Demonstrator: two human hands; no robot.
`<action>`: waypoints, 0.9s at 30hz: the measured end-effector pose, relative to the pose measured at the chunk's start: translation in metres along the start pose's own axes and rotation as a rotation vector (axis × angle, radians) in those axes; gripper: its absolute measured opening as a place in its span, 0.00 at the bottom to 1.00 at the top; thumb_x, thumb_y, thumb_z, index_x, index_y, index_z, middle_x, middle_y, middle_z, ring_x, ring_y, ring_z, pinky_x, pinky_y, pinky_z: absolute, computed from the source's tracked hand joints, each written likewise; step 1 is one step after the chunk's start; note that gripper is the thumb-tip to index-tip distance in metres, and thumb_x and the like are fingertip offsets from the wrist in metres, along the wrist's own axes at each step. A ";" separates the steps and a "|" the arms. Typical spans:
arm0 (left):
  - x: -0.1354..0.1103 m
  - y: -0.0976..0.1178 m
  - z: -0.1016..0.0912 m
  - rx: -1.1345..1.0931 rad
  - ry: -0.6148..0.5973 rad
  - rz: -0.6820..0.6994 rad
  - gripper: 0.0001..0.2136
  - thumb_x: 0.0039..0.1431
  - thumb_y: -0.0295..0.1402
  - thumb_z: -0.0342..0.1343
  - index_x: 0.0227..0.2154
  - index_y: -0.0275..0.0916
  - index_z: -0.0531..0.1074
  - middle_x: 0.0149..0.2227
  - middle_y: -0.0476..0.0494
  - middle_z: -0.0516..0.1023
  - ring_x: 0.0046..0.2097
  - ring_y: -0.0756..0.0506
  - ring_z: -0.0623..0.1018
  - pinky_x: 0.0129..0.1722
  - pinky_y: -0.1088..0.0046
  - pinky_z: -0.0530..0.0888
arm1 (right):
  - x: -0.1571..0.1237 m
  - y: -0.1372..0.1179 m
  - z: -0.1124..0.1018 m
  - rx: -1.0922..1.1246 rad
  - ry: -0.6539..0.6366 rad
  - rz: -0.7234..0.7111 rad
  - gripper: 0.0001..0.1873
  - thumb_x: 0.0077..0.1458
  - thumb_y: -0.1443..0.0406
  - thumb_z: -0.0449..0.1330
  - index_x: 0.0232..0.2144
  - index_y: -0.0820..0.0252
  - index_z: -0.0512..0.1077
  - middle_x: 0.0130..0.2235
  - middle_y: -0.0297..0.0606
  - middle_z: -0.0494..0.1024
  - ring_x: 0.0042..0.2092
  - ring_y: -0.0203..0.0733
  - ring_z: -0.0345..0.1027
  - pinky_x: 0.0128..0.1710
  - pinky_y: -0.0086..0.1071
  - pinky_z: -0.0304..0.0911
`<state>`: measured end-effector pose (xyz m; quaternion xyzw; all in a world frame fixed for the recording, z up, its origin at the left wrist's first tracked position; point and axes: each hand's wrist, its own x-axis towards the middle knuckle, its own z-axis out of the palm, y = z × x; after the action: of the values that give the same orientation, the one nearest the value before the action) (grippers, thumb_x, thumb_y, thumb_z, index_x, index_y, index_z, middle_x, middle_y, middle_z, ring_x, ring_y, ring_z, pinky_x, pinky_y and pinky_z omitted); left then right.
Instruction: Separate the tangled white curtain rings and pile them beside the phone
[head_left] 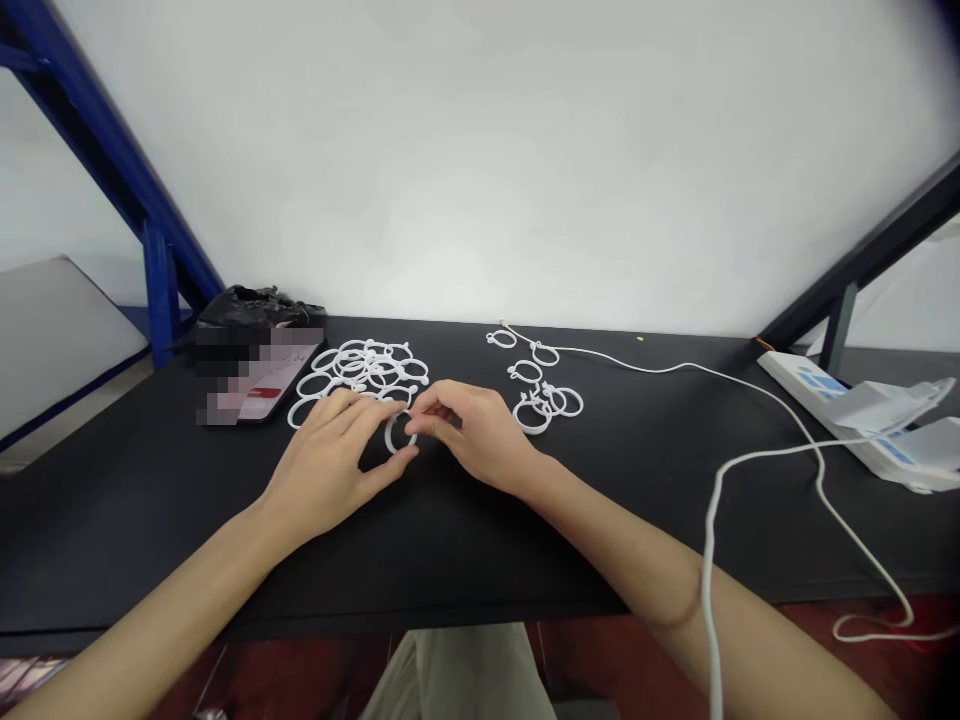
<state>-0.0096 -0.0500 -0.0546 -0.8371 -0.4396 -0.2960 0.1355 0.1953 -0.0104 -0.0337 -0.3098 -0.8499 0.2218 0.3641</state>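
Note:
Between my two hands is a white ring, held just above the black table in front of the pile. My left hand grips its left side, with the thumb at the bottom and the fingers at the top. At the ring's upper right, the thumb and forefinger of my right hand pinch it; the exact spot is hidden by the fingertips. Behind my left hand lies a pile of similar white rings with small eyelets. A smaller group of white rings rests to the right of my right hand.
On the left of the black table are a phone, partly blurred out, and a black plastic bag. A white cable runs across the right side and over my right forearm. White boxes or packaging stand at the right.

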 end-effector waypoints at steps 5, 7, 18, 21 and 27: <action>0.007 0.002 0.006 0.223 0.062 -0.098 0.19 0.64 0.37 0.52 0.54 0.34 0.68 0.45 0.36 0.76 0.46 0.35 0.71 0.45 0.57 0.69 | 0.009 0.027 -0.024 -0.722 0.077 0.310 0.20 0.64 0.56 0.56 0.50 0.64 0.72 0.48 0.50 0.74 0.51 0.53 0.66 0.51 0.44 0.58; 0.010 0.002 0.010 0.272 0.031 -0.127 0.20 0.65 0.37 0.51 0.56 0.34 0.68 0.47 0.34 0.76 0.48 0.33 0.71 0.45 0.56 0.68 | 0.009 0.042 -0.032 -0.933 0.095 0.445 0.22 0.62 0.57 0.57 0.52 0.67 0.71 0.50 0.56 0.73 0.52 0.58 0.64 0.52 0.48 0.56; 0.035 0.004 0.035 0.306 -0.100 -0.267 0.23 0.66 0.36 0.44 0.60 0.30 0.64 0.52 0.33 0.76 0.55 0.29 0.68 0.51 0.51 0.63 | 0.009 0.059 -0.038 -0.870 0.102 0.282 0.12 0.64 0.67 0.52 0.41 0.60 0.77 0.43 0.45 0.79 0.47 0.53 0.63 0.47 0.44 0.58; 0.033 0.003 0.035 0.306 -0.073 -0.247 0.23 0.67 0.37 0.44 0.61 0.30 0.64 0.52 0.32 0.76 0.55 0.29 0.69 0.51 0.51 0.63 | 0.010 0.050 -0.036 -0.684 0.255 0.137 0.12 0.65 0.66 0.52 0.43 0.58 0.75 0.43 0.43 0.78 0.46 0.50 0.63 0.46 0.40 0.61; 0.034 0.011 0.032 0.267 0.006 -0.147 0.22 0.67 0.37 0.47 0.59 0.31 0.65 0.52 0.32 0.75 0.53 0.32 0.70 0.51 0.53 0.64 | 0.008 0.028 -0.025 -0.077 0.313 0.160 0.11 0.63 0.66 0.53 0.43 0.58 0.74 0.37 0.36 0.75 0.32 0.35 0.67 0.39 0.32 0.66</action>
<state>0.0265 -0.0184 -0.0586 -0.7762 -0.5349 -0.2466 0.2250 0.2202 0.0186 -0.0312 -0.4210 -0.7631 0.1666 0.4612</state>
